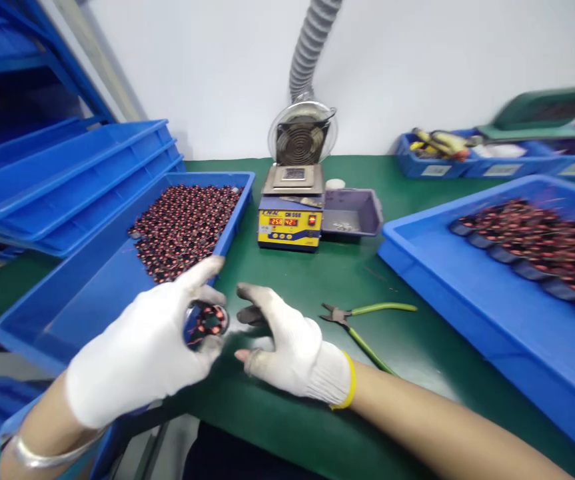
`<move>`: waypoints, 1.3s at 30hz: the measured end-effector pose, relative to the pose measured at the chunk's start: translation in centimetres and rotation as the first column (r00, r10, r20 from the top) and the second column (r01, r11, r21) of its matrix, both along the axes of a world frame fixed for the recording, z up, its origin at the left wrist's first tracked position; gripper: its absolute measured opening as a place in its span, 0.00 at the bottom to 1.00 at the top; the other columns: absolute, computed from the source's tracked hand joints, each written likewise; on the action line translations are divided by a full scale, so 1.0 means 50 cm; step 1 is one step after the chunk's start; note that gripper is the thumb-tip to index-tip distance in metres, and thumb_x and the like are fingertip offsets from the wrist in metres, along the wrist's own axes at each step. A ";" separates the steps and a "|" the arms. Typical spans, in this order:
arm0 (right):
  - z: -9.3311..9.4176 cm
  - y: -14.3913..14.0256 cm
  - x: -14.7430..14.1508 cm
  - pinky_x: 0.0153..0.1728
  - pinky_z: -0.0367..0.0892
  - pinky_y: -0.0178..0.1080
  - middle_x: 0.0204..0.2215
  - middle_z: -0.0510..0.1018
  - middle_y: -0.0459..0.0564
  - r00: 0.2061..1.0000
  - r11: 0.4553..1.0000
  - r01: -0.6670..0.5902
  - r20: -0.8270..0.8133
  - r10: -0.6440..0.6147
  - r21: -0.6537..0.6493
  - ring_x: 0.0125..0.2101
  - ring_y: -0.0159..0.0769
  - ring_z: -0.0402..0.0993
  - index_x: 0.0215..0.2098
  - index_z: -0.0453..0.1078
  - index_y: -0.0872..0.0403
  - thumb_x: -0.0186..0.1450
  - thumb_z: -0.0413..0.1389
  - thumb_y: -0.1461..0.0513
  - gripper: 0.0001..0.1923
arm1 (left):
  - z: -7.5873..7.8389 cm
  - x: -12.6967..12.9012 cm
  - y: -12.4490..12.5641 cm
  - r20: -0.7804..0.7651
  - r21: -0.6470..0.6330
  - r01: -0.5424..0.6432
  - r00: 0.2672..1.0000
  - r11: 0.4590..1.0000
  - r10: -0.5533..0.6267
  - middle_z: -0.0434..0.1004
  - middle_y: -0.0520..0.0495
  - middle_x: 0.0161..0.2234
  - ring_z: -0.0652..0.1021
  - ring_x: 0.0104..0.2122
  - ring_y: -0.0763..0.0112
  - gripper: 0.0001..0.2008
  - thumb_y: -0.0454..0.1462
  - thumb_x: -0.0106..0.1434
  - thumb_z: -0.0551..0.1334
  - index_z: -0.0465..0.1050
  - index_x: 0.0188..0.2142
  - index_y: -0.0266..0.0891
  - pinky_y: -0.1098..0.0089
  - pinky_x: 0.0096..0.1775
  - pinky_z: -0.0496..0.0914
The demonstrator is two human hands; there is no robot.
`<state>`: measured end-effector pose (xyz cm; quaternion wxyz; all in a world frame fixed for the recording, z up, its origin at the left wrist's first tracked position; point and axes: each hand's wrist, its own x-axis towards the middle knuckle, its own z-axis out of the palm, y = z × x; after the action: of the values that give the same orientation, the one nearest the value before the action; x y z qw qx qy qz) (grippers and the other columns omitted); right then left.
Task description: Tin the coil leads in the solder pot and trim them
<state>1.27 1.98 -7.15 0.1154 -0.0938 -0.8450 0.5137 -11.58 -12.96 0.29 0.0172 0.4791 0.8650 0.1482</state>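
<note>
Silver bangle [42, 461] at the wrist, our gloved left hand [152, 340] pinches one wound ring [212, 321] nearer to us than the yellow-fronted instrument [290, 228] and to its left. Round and open-centred, the single piece shows copper-coloured windings set around a dark rim, with a bluish side toward our palm; blur softens its detail. We grip it between thumb and curled fingers, the forefinger stretched out beyond it. Our gloved right hand [287, 347] hovers half open just beside the ring and apart from it, fingers curved, thumb held away with its bare tip showing, on the instrument's near side.

We count one pair of green-handled cutters [337, 315], jaws parted, on the green bench [287, 273] to the instrument's near right. One purple tray [352, 203] stands just right of the instrument. One big blue tray [102, 300] left of the instrument and a second big blue tray [447, 293] to its right carry similar-looking wound pieces [182, 230], too many for us to count. Three small blue bins [527, 167] sit well to its right, and one grey hose [312, 53] rises above it.
</note>
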 end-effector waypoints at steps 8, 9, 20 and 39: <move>-0.009 0.065 0.011 0.50 0.67 0.39 0.50 0.72 0.49 0.917 0.951 0.303 -0.288 -0.275 0.059 0.49 0.37 0.70 0.57 0.62 0.51 0.56 0.54 0.64 0.29 | -0.027 0.008 0.177 0.280 0.163 0.187 0.933 0.969 -0.227 0.77 0.47 0.43 0.79 0.41 0.58 0.43 0.38 0.49 0.63 0.48 0.63 0.45 0.61 0.45 0.72; -0.009 0.072 0.009 0.50 0.67 0.38 0.49 0.73 0.49 0.906 0.942 0.329 -0.304 -0.296 0.063 0.48 0.36 0.71 0.55 0.63 0.52 0.56 0.55 0.64 0.28 | -0.032 0.007 0.182 0.356 0.234 0.163 0.903 0.958 -0.241 0.77 0.46 0.42 0.78 0.41 0.60 0.44 0.38 0.49 0.64 0.46 0.63 0.43 0.61 0.46 0.72; -0.002 0.095 0.001 0.46 0.69 0.38 0.44 0.74 0.49 0.876 0.910 0.407 -0.313 -0.367 0.072 0.42 0.35 0.73 0.51 0.66 0.52 0.54 0.53 0.67 0.26 | -0.066 0.016 0.176 0.734 0.525 -0.150 0.578 0.837 -0.357 0.71 0.40 0.48 0.76 0.47 0.54 0.57 0.35 0.42 0.70 0.34 0.63 0.49 0.60 0.42 0.75; -0.006 0.072 0.006 0.33 0.71 0.36 0.33 0.74 0.44 0.839 0.840 0.539 -0.134 -0.528 0.065 0.30 0.32 0.73 0.40 0.66 0.51 0.50 0.59 0.62 0.18 | -0.068 -0.055 0.176 0.646 0.612 -0.440 0.757 0.657 -0.095 0.65 0.57 0.16 0.67 0.17 0.76 0.13 0.45 0.59 0.58 0.65 0.23 0.40 0.74 0.23 0.63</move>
<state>1.58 5.58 -7.47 0.3051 -0.2911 -0.8021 0.4228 -14.31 -4.17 -3.12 0.0956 0.2753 0.7161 0.6343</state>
